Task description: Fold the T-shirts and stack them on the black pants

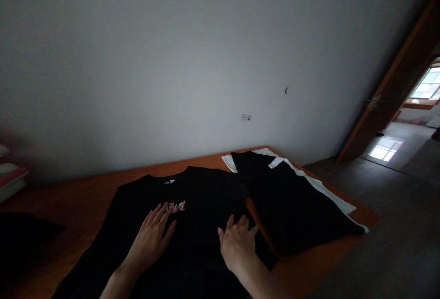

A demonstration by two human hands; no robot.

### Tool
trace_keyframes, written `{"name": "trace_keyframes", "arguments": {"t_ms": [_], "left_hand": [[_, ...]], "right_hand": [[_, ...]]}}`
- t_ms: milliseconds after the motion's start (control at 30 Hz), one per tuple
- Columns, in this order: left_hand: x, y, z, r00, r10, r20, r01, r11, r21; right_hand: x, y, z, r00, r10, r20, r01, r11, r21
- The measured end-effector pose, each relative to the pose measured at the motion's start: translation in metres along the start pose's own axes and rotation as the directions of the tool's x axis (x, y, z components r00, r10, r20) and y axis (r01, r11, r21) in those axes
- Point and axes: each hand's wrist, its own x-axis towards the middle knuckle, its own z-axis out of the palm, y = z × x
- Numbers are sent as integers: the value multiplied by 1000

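A black T-shirt (pixel 199 225) lies spread out on the wooden table (pixel 85 193), its neckline toward the wall. Pink and white lettering runs across its chest, and a small white logo shows inside the collar. My left hand (pixel 151 235) rests on the chest beside the lettering, fingers extended and partly covering it. On the shirt's right side lies my right hand (pixel 239 244), palm down with its fingers spread. Neither hand grips anything. The shirt's lower part runs out of view at the bottom.
Another black garment (pixel 292 207) lies to the right over white cloth (pixel 330 193), near the table's right edge. Dark fabric (pixel 24 235) sits at the left, below a pale stacked object (pixel 12 182). A wall (pixel 172 70) stands behind; a wooden door (pixel 388 88) is at right.
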Motion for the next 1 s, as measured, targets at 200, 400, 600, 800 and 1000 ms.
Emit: {"name": "trace_keyframes", "arguments": {"t_ms": [200, 400, 600, 800, 1000], "left_hand": [[1, 2, -3, 1000, 9, -1, -9, 1000, 10], [2, 3, -4, 1000, -5, 10, 5, 1000, -3], [2, 4, -4, 1000, -27, 3, 27, 999, -29], [2, 7, -8, 999, -34, -1, 34, 999, -38], [2, 7, -7, 999, -35, 17, 35, 999, -28]], "right_hand": [[53, 74, -35, 964, 244, -109, -197, 925, 326], [117, 107, -28, 959, 281, 44, -264, 823, 503], [129, 70, -18, 962, 263, -67, -189, 825, 532], [96, 31, -2, 824, -325, -463, 507, 789, 347], [83, 33, 17, 778, -421, -467, 573, 780, 251]]}}
